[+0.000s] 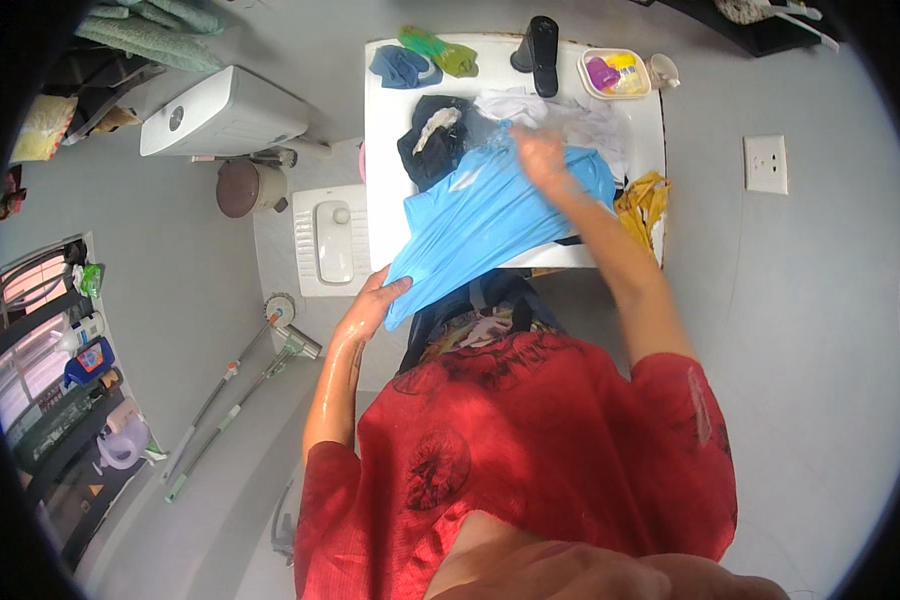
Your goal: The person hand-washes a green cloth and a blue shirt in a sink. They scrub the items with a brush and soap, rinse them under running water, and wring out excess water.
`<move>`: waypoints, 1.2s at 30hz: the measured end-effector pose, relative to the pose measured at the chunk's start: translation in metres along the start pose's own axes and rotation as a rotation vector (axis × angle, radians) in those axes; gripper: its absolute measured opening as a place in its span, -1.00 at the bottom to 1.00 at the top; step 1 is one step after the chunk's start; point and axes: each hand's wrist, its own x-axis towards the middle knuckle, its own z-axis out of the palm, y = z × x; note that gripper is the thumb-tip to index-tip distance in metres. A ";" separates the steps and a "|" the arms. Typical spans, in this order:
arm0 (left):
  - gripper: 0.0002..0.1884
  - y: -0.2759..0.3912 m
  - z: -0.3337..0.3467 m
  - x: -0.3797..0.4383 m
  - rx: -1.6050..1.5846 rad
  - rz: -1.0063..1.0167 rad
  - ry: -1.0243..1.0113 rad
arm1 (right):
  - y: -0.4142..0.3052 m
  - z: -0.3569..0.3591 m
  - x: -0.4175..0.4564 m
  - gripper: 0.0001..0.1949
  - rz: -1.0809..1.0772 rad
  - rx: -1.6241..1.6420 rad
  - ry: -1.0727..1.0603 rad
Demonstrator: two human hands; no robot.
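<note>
A wet light-blue garment [487, 206] stretches slantwise over the white sink [386, 150]. My left hand [375, 296] grips its near left corner, just in front of the sink's edge, and the forearm glistens with water. At the garment's far end, my right hand [544, 157] is closed on the fabric, blurred by motion. Water splashes beside those fingers. Black cloth [427, 146] with a pale patch lies left of the splash, and white cloth [592, 124] lies behind and to the right. Part of the basin is hidden under the garment.
A black faucet [544, 56] stands at the back, near a soap tray [615, 73] and a cup [663, 71]. Blue cloth [405, 66], green cloth [446, 52] and mustard cloth [643, 210] rest on the rim. Left are a squat toilet [335, 240] and mops [255, 386].
</note>
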 end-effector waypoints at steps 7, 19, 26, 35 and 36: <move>-0.50 -0.023 -0.004 0.013 -0.007 0.127 0.121 | -0.101 -0.062 -0.009 -0.62 0.088 0.550 -0.213; -0.40 -0.002 -0.022 0.032 -0.606 0.178 0.297 | -0.002 -0.082 -0.039 -0.58 0.534 0.365 -0.272; -0.38 0.002 -0.029 0.036 -0.708 0.146 0.281 | -0.052 -0.057 -0.069 -0.60 0.209 0.364 -0.265; -0.44 -0.018 -0.030 0.040 -0.576 0.135 0.318 | 0.004 -0.072 -0.031 -0.60 0.485 0.561 -0.152; -0.44 -0.018 -0.027 0.037 -0.560 0.149 0.335 | -0.009 -0.070 -0.018 -0.59 0.466 0.556 -0.164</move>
